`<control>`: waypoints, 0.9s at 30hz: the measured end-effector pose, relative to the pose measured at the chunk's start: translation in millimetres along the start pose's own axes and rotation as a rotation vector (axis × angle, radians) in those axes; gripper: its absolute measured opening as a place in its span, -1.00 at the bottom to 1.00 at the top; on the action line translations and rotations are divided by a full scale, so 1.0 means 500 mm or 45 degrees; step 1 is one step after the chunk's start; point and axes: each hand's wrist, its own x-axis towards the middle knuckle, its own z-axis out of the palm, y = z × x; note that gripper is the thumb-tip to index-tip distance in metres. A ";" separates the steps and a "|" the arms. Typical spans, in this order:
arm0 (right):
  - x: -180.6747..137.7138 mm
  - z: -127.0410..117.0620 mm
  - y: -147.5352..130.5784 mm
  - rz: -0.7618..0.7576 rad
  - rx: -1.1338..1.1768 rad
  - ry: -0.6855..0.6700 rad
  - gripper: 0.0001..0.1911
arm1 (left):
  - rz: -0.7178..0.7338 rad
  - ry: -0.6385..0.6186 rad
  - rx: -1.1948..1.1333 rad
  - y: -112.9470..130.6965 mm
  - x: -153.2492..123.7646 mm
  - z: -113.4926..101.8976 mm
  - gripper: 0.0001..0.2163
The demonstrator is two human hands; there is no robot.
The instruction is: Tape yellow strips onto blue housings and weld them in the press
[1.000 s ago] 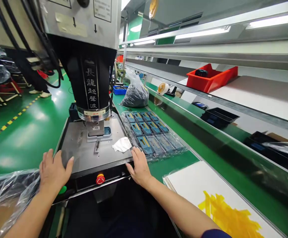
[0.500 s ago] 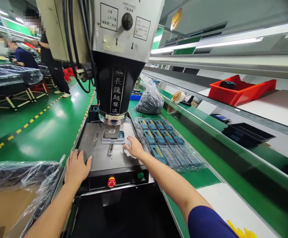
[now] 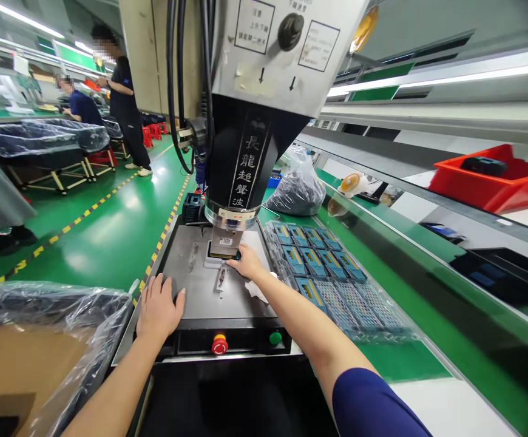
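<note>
My left hand (image 3: 160, 306) lies flat on the front left of the machine's metal plate (image 3: 189, 297), fingers stretched and holding nothing. At the middle of the plate, my right hand (image 3: 248, 262) has its fingers closed on the right end of a small dark plastic casing (image 3: 232, 255). The casing is at the pale fixture (image 3: 209, 263), under the metal horn (image 3: 226, 240) of an ultrasonic welding machine (image 3: 246, 145); the horn and my fingers hide much of it. A crumpled white tissue (image 3: 257, 291) lies below my right wrist.
Right of the plate, a clear tray (image 3: 373, 331) holds rows of blue casings. Behind it stands a plastic bag of dark parts (image 3: 295, 188). A red stop button (image 3: 220, 345) and a green button (image 3: 275, 338) face me. A lined bin (image 3: 54, 291) is at left; people are beyond.
My right hand has moved in from beside the fixture and closed on the casing's right end. My left hand stays on the plate. The whole view has shifted to the left.
</note>
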 end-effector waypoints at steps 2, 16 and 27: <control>0.008 0.005 0.001 -0.013 -0.015 0.003 -0.56 | 0.001 0.001 0.009 0.000 0.000 0.001 -0.50; -0.020 0.022 -0.042 -0.163 -0.128 0.008 -0.73 | -0.039 0.001 -0.189 0.003 -0.001 -0.004 -0.51; -0.284 -0.146 -0.108 -0.074 0.336 -0.397 -0.62 | -0.152 0.009 -0.913 0.041 -0.057 -0.083 -0.52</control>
